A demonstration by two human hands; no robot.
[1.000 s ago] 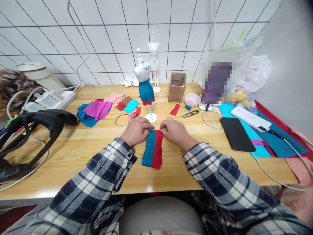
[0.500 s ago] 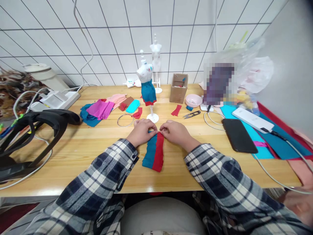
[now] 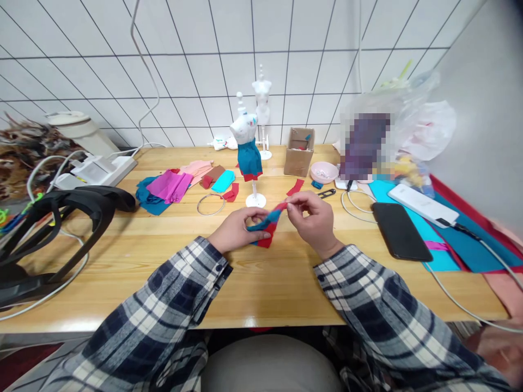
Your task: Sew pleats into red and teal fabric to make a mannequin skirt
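A strip of teal and red fabric (image 3: 267, 228) is stretched between my two hands above the table. My left hand (image 3: 237, 228) pinches its teal side between thumb and fingers, and the cloth bends there. At the upper right corner of the red part, my right hand (image 3: 312, 218) grips the fabric with thumb and fingertips. Just beyond stands a small white dress form (image 3: 244, 130) wearing a teal skirt (image 3: 249, 159) with a red hem. Thread snips (image 3: 327, 194) lie behind my right hand, which partly hides them. Beside them is a red fabric scrap (image 3: 295, 187).
Colourful fabric pieces (image 3: 169, 186) and a metal ring (image 3: 210, 204) lie left of the dress form. A cardboard box (image 3: 299, 152) and pink bowl (image 3: 324, 172) stand at the back. A black phone (image 3: 400, 231) with cables is at right, a black headset (image 3: 73, 228) at left.
The fabric strip was hanging toward me with both hands pinching its far edge. Now it is lifted and folded, with my right hand moved right and my left hand gripping its side.
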